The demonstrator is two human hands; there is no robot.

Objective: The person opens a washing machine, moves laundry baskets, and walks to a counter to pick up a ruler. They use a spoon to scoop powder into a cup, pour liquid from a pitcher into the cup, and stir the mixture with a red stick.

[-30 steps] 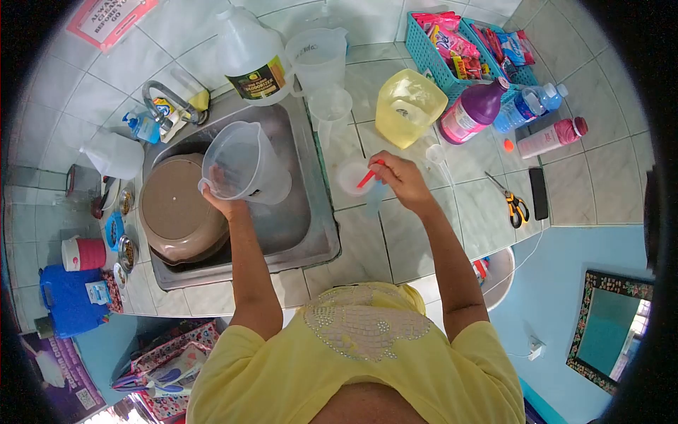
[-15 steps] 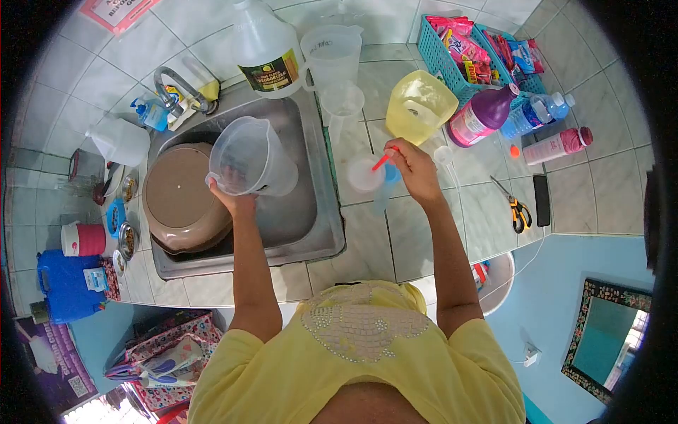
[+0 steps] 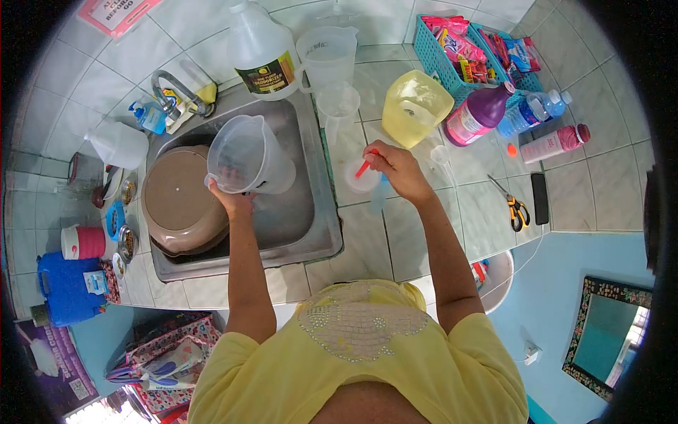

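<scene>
Over the sink (image 3: 307,205), my left hand (image 3: 233,201) is closed on a clear plastic pitcher (image 3: 244,152), tilted so that its wide mouth shows. My right hand (image 3: 401,172) pinches a red plastic stick (image 3: 363,168). The stick's lower end is at a small round whitish cup (image 3: 360,180) on the tiled counter, and my fingers partly cover its upper end. Something light blue (image 3: 380,192) shows beside the cup, under my hand. A yellow translucent container (image 3: 417,109) stands just behind my right hand, next to a small clear measuring scoop (image 3: 440,154).
An upturned brown basin (image 3: 180,198) fills the sink's left side, below the faucet (image 3: 180,92). Behind stand a large deodorizer jug (image 3: 265,56), another pitcher (image 3: 328,53) and a clear funnel (image 3: 339,102). A purple bottle (image 3: 480,113), scissors (image 3: 518,210) and a phone (image 3: 539,198) lie right.
My right hand has shifted left with the red stick, which now points more steeply down at the cup. My left hand keeps the pitcher in nearly the same place.
</scene>
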